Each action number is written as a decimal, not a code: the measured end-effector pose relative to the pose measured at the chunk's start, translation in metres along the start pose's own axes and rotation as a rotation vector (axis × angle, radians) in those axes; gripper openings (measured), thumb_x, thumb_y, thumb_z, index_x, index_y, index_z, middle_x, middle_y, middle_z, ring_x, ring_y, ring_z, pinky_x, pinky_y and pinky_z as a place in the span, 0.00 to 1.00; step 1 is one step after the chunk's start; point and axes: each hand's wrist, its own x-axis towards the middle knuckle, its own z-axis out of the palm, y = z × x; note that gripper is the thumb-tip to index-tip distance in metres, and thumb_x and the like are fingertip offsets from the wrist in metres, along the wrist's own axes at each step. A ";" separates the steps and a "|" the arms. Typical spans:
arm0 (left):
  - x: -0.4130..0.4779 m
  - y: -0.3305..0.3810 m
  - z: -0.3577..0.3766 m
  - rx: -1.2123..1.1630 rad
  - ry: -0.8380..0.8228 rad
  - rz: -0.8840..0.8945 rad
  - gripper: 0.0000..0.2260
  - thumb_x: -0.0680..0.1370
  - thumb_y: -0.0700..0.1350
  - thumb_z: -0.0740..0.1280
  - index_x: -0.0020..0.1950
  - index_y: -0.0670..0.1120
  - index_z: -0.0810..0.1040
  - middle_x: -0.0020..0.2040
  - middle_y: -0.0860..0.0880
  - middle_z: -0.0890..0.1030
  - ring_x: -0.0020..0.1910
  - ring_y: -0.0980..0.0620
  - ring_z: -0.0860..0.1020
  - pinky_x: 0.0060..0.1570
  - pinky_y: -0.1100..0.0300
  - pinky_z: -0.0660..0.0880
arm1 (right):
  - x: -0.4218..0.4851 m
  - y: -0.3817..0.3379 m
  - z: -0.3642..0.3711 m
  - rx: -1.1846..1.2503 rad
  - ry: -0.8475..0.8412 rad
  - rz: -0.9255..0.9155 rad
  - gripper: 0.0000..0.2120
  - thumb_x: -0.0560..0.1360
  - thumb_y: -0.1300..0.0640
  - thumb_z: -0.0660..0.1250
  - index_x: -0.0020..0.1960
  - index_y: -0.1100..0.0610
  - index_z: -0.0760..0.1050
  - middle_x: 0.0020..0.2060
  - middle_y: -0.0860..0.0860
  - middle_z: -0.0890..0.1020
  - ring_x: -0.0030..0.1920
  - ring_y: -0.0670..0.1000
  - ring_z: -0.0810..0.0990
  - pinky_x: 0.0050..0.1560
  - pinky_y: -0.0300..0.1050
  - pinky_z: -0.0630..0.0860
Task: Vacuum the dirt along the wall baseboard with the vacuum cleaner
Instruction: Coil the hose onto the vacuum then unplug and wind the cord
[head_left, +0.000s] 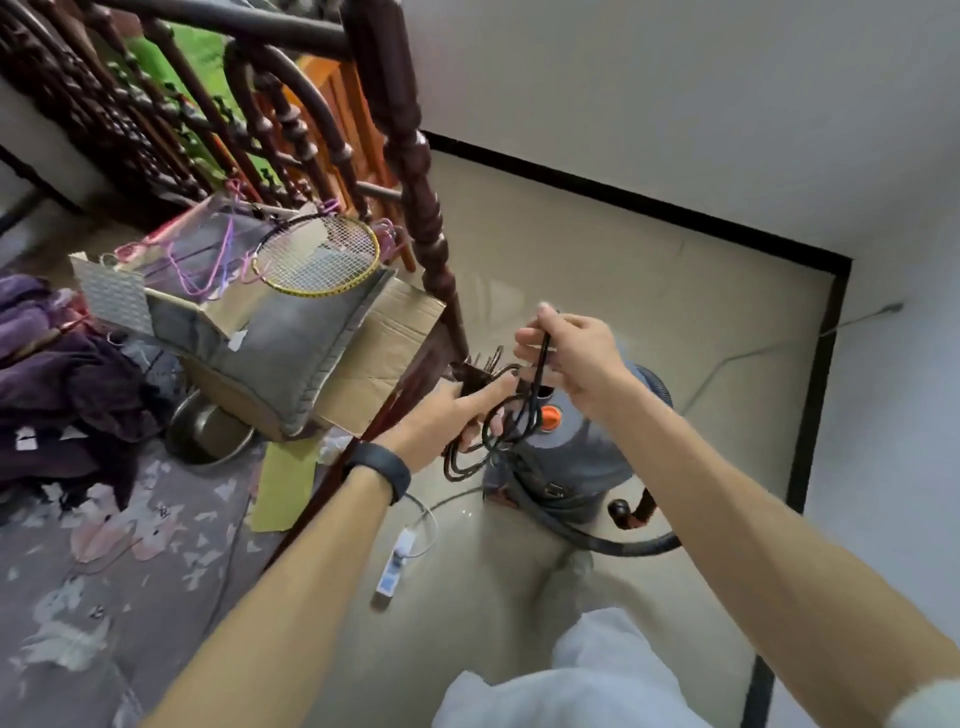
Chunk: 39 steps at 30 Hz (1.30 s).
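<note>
Subject of task: the vacuum cleaner (576, 447), a grey canister with an orange button (550, 417) on top. It stands on the floor (597, 291) directly below the hands, in the corner area, with the black baseboard (649, 205) running along the white wall behind it.

Handling assessment: the canister appears rigid and bulky, probably too heavy for a casual one-handed lift. A dark castor at its base suggests it rolls. Any top handle is hidden behind the hands. The black hose (613, 543) curves away from the body across the floor. It looks flexible and is the likely place to hold for the baseboard work. The power cord (511, 415) is light, limp and prone to tangling, so it is best held by the bundled loops or near the plug. The plug end cannot be identified because of blur.

Hands: the left hand (457, 415), with a dark wristband (382, 467) on the wrist, is closed around several hanging loops of the cord. The right hand (571, 353), raised just above and beside it, pinches a single strand between thumb and curled fingers.

Other: a white power strip (397, 564) lies on the floor near the left forearm, a probable connection point. Vacuuming is judged not yet begun.
</note>
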 end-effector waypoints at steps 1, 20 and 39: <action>0.010 0.010 0.001 0.071 0.022 -0.020 0.29 0.70 0.68 0.72 0.46 0.40 0.79 0.33 0.50 0.75 0.28 0.53 0.68 0.29 0.62 0.65 | 0.014 -0.009 -0.007 0.035 -0.011 0.011 0.12 0.85 0.54 0.65 0.48 0.60 0.79 0.34 0.50 0.86 0.37 0.49 0.87 0.33 0.44 0.82; 0.086 0.048 -0.033 -0.536 0.460 -0.106 0.01 0.76 0.41 0.71 0.44 0.45 0.81 0.25 0.53 0.61 0.23 0.56 0.58 0.23 0.66 0.59 | 0.103 0.093 -0.022 -0.918 -0.598 0.150 0.17 0.72 0.57 0.66 0.61 0.50 0.75 0.48 0.48 0.82 0.45 0.50 0.80 0.47 0.46 0.80; -0.003 -0.032 -0.196 -0.656 0.353 -0.195 0.05 0.75 0.46 0.72 0.47 0.45 0.84 0.23 0.55 0.57 0.24 0.55 0.54 0.33 0.55 0.49 | 0.155 0.208 0.163 -1.020 -0.493 0.290 0.23 0.78 0.52 0.73 0.68 0.52 0.67 0.41 0.51 0.84 0.32 0.48 0.82 0.29 0.41 0.77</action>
